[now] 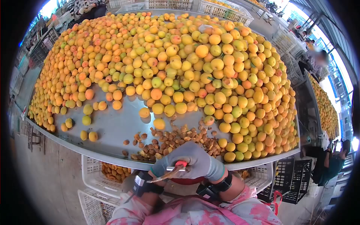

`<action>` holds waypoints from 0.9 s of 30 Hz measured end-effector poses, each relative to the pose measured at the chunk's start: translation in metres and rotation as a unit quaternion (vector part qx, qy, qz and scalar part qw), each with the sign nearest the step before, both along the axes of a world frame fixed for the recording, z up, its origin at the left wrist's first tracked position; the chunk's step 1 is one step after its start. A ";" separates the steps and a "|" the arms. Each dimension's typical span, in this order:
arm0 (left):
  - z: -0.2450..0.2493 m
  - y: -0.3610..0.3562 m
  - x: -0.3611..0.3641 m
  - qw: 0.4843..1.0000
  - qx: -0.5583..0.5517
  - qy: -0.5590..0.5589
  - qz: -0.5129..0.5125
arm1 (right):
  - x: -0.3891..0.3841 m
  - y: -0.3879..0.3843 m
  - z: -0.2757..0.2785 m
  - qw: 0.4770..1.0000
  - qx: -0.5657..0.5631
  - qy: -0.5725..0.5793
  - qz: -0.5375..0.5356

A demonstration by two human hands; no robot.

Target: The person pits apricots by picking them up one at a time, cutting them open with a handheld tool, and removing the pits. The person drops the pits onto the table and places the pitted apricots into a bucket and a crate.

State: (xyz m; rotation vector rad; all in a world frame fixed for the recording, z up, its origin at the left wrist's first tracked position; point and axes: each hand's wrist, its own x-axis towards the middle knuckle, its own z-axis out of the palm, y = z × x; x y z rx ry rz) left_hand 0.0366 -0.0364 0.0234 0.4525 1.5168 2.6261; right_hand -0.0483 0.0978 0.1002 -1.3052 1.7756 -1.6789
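Both my hands wear grey gloves and meet close together at the near edge of the metal table [123,156]. My right hand [197,159] is closed around a small hand tool [168,174] with a red part, a shiny metal band and a thin brown end slanting down to the left. My left hand [161,166] is tucked against and partly under the right one; its fingers are hidden, so I cannot see what they hold. Just beyond the hands lies a heap of brown fruit stones [170,139]. Apricots [180,63], yellow to orange, are piled high behind and to the right.
White crates stand below the table edge, a left one [88,172] with orange pieces inside and a right one [262,174]. Black crates [294,176] are at the right. Another apricot-covered table [322,101] and a person [333,165] are farther right.
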 end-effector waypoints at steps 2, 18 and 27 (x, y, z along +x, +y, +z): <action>0.001 -0.005 0.003 0.996 -0.047 0.062 0.053 | 0.001 -0.003 0.000 0.998 0.016 0.049 0.020; 0.036 -0.001 -0.042 0.952 0.142 -0.234 -0.139 | 0.001 0.027 0.003 0.832 -0.168 -0.336 -0.408; 0.026 -0.004 -0.051 0.936 -0.329 0.051 0.114 | 0.008 0.016 -0.012 0.870 0.043 -0.358 -0.335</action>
